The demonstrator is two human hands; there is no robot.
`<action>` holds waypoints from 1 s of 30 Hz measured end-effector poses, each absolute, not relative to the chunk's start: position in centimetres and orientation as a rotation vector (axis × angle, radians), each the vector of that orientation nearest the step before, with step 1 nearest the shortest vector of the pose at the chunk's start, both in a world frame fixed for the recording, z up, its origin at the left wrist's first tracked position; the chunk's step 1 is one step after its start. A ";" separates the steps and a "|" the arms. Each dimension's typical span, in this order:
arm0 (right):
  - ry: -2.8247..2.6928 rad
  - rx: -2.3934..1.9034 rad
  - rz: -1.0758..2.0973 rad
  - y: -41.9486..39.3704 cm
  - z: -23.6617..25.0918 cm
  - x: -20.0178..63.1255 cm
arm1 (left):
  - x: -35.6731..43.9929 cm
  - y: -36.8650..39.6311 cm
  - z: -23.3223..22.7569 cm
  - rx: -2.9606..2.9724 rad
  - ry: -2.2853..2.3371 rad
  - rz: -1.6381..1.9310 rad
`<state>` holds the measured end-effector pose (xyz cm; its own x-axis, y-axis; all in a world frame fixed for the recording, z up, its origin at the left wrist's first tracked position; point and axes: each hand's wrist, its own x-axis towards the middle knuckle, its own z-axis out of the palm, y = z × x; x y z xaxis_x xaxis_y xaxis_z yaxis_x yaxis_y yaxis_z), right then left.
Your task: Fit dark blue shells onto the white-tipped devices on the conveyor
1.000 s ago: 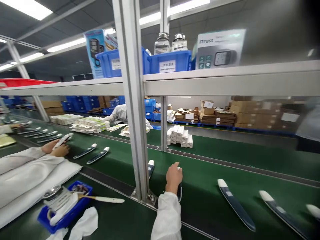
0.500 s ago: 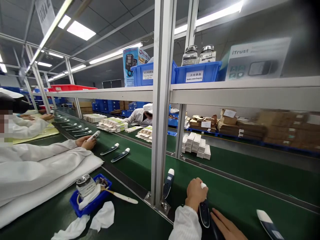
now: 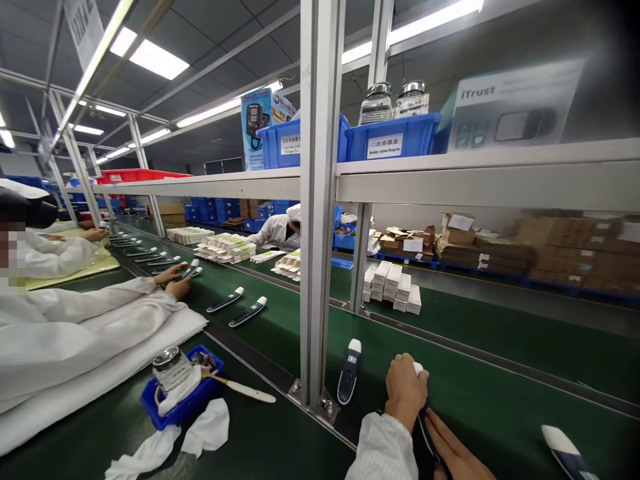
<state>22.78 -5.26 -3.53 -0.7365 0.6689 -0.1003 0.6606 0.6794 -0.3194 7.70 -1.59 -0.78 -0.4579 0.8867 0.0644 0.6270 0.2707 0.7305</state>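
Note:
My left hand is closed around a navy-and-white handheld device; its white tip shows beyond my fingers and much of its dark body is hidden. My right hand lies along the device's lower right side with its fingers stretched out and its thumb out of sight. Left of my hands, a similar device rests on the green belt beside the metal post. Another device lies to the right, cut off by the bottom edge.
An upright metal post stands left of my hands, under a white shelf with blue bins. White boxes are stacked beyond the belt. A co-worker's hands hold a device at left, near a small blue tray.
The belt's devices have shifted rightward. My hands have also moved slightly right, and my right fingers are now closer against the device in my left hand.

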 end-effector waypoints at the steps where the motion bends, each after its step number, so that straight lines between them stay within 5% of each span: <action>1: -2.838 -1.164 0.506 -5.7 -3.1 22.7 | 7.7 -1.6 -0.7 1.393 2.194 0.983; 23: -2.465 -1.262 0.153 -5.8 -1.2 24.6 | 9.4 3.3 -1.7 1.873 2.040 0.793; 30: -2.511 -1.379 0.179 -9.5 5.4 37.7 | 8.1 3.2 2.1 1.940 2.149 1.046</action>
<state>37.69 -9.54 5.39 -0.5100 0.8420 0.1757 0.8085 0.5390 -0.2361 8.10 3.17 2.06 -0.2046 0.9004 0.3841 0.8577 -0.0242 0.5136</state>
